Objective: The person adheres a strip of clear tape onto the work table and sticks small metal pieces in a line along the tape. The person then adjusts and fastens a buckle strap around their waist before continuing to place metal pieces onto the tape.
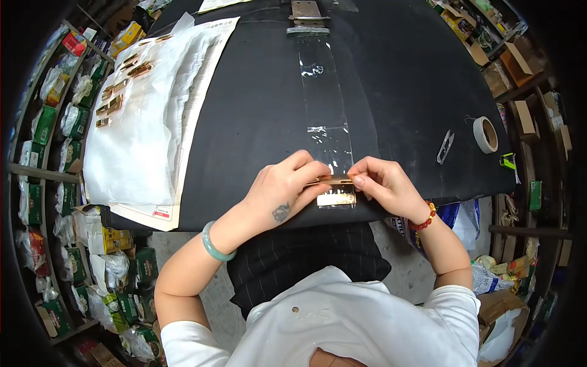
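My left hand (287, 186) and my right hand (382, 183) pinch the two ends of a thin copper-coloured strip (335, 180) near the table's front edge. Just below it lies a shiny gold piece (336, 199) on a clear plastic strip (324, 98). The plastic runs away from me up the dark table to a metal block (307, 29) at its far end. Fingertips of both hands are closed on the copper strip. My palms are hidden.
White sheets (137, 140) with several copper pieces (115, 104) lie over printed paper at the left. Small snips (446, 147), a tape roll (485, 135) and a green-yellow tool (508, 161) sit at the right. Packed shelves (61, 140) flank the table (244, 104).
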{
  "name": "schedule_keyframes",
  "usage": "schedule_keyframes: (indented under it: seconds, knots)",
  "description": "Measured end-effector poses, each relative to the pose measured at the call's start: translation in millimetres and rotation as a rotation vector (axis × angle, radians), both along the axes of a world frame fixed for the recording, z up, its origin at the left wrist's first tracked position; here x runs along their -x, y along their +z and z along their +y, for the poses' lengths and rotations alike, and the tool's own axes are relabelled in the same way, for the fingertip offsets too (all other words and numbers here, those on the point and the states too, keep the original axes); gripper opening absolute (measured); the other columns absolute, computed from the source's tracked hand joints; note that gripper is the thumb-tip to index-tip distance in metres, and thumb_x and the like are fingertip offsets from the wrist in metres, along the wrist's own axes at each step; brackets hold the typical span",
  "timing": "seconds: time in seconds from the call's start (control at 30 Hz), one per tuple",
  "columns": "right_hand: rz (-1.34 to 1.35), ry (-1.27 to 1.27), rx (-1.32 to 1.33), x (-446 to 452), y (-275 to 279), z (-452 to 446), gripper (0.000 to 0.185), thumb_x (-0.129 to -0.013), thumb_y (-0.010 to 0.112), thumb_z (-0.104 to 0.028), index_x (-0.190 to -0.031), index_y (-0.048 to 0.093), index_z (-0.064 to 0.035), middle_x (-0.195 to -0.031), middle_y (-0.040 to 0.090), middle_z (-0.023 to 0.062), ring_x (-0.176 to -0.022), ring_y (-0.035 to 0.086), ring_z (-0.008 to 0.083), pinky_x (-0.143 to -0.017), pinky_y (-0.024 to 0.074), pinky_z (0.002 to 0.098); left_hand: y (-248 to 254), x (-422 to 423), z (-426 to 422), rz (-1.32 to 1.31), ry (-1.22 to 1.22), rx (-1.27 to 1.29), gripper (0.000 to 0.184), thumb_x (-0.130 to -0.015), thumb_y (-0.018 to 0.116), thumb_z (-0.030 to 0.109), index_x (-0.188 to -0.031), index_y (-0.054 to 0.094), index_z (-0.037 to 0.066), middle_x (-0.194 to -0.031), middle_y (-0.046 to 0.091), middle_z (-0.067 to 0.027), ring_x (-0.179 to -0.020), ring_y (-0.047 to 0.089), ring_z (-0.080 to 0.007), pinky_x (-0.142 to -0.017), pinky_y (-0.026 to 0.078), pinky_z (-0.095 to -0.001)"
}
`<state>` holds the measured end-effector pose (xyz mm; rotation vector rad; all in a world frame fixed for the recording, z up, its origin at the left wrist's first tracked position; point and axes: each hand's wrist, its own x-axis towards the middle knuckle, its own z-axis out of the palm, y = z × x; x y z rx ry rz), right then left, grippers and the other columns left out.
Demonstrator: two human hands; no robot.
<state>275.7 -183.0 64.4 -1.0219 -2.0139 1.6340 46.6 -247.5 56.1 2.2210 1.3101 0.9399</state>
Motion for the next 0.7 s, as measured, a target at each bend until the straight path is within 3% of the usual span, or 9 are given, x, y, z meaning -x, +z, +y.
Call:
schedule_keyframes:
  seconds: [0.03,0.17,0.2,0.33,0.5,0.7]
  knots:
    - [-0.003,-0.006,0.0,-0.3,-1.2,-1.2,0.013,-0.082,0.063,-0.002,-0.095,0.064,0.0004,-0.073,0.057,0.0036,-0.058,0.048,0.0106,-0.053,0.0389,0.0216,0.9,-1.9,1.0,-0.003,-0.006,0.0,0.013,-0.086,0.06,0.008,-0.095,0.06,0.0,-0.074,0.059,-0.0045,-0.055,0.046,-0.0096,-0.054,0.038,-0.0208]
    - [0.13,-0.047,-0.478,2.2,-11.0,-5.9,0.016,-0.082,0.065,-0.003,-0.098,0.064,0.0009,-0.075,0.057,0.0044,-0.057,0.048,0.0113,-0.053,0.0394,0.0218,12.4,-6.4,3.6,-0.257,0.089,0.553,0.013,-0.089,0.063,0.014,-0.085,0.065,0.002,-0.081,0.06,-0.0043,-0.058,0.045,-0.0057,-0.049,0.033,-0.018]
    - [0.133,-0.044,-0.473,2.2,-11.9,-6.0,0.016,-0.082,0.065,-0.003,-0.098,0.064,0.0009,-0.075,0.057,0.0044,-0.057,0.048,0.0113,-0.053,0.0394,0.0218,11.1,-6.3,3.7,-0.256,0.094,0.557,0.013,-0.089,0.063,0.014,-0.085,0.065,0.002,-0.081,0.06,-0.0043,-0.058,0.045,-0.0057,-0.049,0.033,-0.018]
    - [-0.034,0.076,-0.856,-2.8,-13.0,-3.5,0.018,-0.082,0.066,-0.005,-0.099,0.065,0.0005,-0.078,0.056,0.0049,-0.057,0.047,0.0122,-0.053,0.0396,0.0227,4.1,-5.2,7.7,-0.375,0.039,0.779,0.015,-0.089,0.057,0.013,-0.096,0.062,0.001,-0.076,0.06,-0.0036,-0.055,0.044,-0.009,-0.052,0.037,-0.0218]
    - [-0.108,0.095,-0.812,-6.5,-21.4,-4.7,0.017,-0.082,0.067,-0.006,-0.097,0.066,-0.0005,-0.08,0.054,0.0048,-0.057,0.046,0.0126,-0.052,0.0392,0.0231,7.2,15.4,5.3,-0.75,0.269,0.731,0.02,-0.092,0.051,0.017,-0.099,0.061,0.001,-0.077,0.062,-0.004,-0.059,0.045,-0.0081,-0.053,0.037,-0.0218]
    - [-0.088,0.092,-0.796,-3.0,-24.6,-5.5,0.015,-0.082,0.067,-0.006,-0.096,0.066,-0.0014,-0.08,0.053,0.0041,-0.057,0.045,0.0122,-0.052,0.0388,0.0233,9.8,19.3,-2.7,-0.657,0.253,0.697,0.023,-0.092,0.047,0.018,-0.103,0.061,0.003,-0.079,0.062,-0.0051,-0.061,0.048,-0.0084,-0.055,0.038,-0.0213]
